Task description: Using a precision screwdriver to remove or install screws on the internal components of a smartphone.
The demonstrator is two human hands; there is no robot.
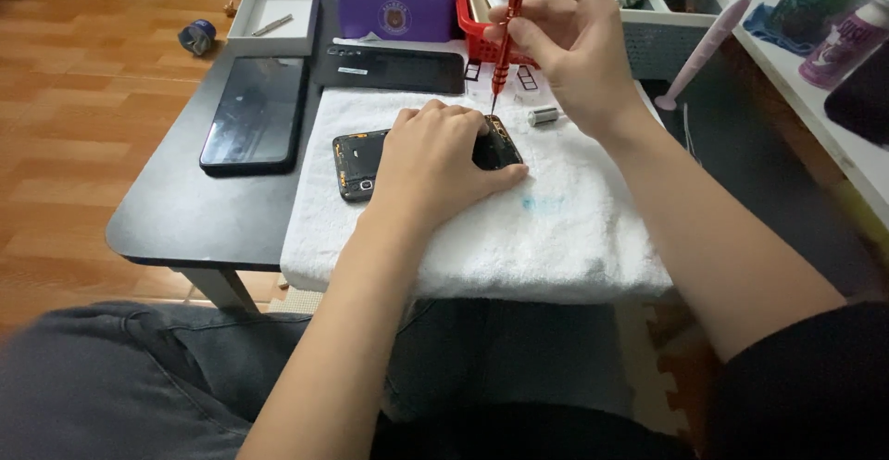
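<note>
Opened phone pinned on the towel, screwdriver upright at its top edge.

Left hand [435, 159] lies flat over the opened phone [356, 163] on the white towel [519, 238]; right hand [565, 48] pinches the red screwdriver [505, 29], tip apparently seated. Best kept vertical, pressure light, phone held steady.

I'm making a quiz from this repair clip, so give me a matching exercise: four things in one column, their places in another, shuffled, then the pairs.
Things:
1. slim red screwdriver
2. opened black phone body
3. flat black glass panel
4. purple plastic bin

Places:
A. far edge of the table, holding cables
B. on the bare dark tabletop, left of the towel
C. in the right hand, upright
D. on the white towel, under the left hand

Pairs: 1-C, 2-D, 3-B, 4-A
</note>
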